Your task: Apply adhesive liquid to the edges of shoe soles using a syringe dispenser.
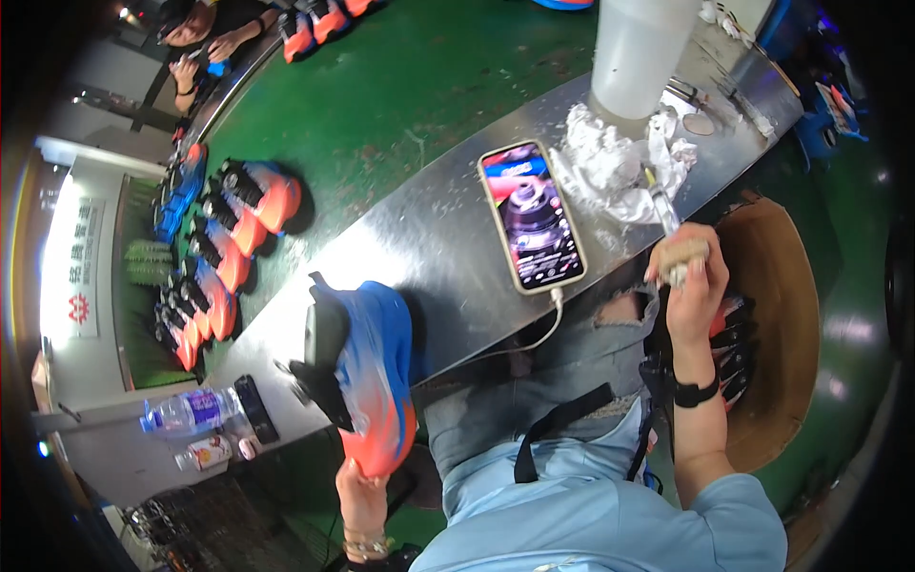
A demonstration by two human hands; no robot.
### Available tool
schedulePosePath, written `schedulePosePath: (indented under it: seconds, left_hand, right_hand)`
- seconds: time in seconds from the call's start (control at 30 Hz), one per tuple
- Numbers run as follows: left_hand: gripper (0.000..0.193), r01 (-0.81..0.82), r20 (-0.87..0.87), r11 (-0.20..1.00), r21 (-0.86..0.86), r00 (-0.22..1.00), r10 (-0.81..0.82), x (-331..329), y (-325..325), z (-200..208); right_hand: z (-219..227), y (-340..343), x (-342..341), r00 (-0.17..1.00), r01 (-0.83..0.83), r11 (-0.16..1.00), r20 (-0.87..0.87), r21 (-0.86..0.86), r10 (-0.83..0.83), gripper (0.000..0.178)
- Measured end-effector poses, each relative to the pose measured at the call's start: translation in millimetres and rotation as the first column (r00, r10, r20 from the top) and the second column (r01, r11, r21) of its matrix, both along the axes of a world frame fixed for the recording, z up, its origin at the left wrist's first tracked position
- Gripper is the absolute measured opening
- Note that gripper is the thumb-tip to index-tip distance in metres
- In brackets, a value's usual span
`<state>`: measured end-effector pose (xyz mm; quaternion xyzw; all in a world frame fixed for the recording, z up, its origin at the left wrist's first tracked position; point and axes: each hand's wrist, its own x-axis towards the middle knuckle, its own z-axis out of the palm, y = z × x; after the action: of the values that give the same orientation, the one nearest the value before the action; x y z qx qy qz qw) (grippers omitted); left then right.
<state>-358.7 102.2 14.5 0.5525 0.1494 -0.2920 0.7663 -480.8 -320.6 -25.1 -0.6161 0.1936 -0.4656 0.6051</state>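
- Row of finished shoes (224, 253): orange and blue, lined up on the green belt (400, 86) at far left.
- Water bottle (186, 412): clear, lying near the bench's lower-left end, beside a dark flat object.
- Left hand (360, 496): raised from the lower edge, beaded bracelet at the wrist; fingers curled and pinching the orange end of a blue-and-orange shoe (367, 377), held up over the edge of the steel bench (429, 238).
- Phone (531, 215): lit screen, lying flat on the bench, white cable running off its lower end.
- Crumpled white rag (615, 162): on the bench, below a white plastic container (637, 52).
- Right hand (694, 286): forearm rising from lower right, black wrist strap; fingers wrapped shut around the handle of a brush (667, 224), its tip lying at the rag.
- Brown round bin (782, 324): right of the hand, dark shoe parts inside.
- Other person (205, 29): seated at top left, by the belt.
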Motion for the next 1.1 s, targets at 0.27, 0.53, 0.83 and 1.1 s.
schedulePosePath:
  seconds: [0.27, 0.53, 0.83, 1.1]
  left_hand:
    - [0.036, -0.183, 0.458, 0.978, 0.099, 0.881, 0.119, 35.5, 25.6, -12.2]
    - [0.049, -0.033, 0.950, 0.999, 0.022, 0.313, -0.010, 131.1, -95.5, 31.3]
    - [0.067, 0.354, 0.902, 0.882, 0.310, -0.403, -0.155, 121.1, -172.6, 85.0]
    - [0.073, 0.375, 0.863, 0.850, 0.369, -0.477, -0.164, 125.8, -178.0, 85.0]
  right_hand:
    - [1.5, 23.0, 17.5, 0.994, 0.073, 0.992, -0.095, 0.105, -0.063, 0.026]
    - [61.3, 72.0, 8.7, 0.961, -0.276, 0.961, -0.005, -0.021, 0.276, 0.055]
    - [128.2, 105.4, 45.0, 0.510, -0.818, 0.560, 0.284, -0.133, 0.812, 0.051]
    - [130.5, 103.1, 58.1, 0.464, -0.847, 0.512, 0.267, -0.146, 0.845, 0.050]
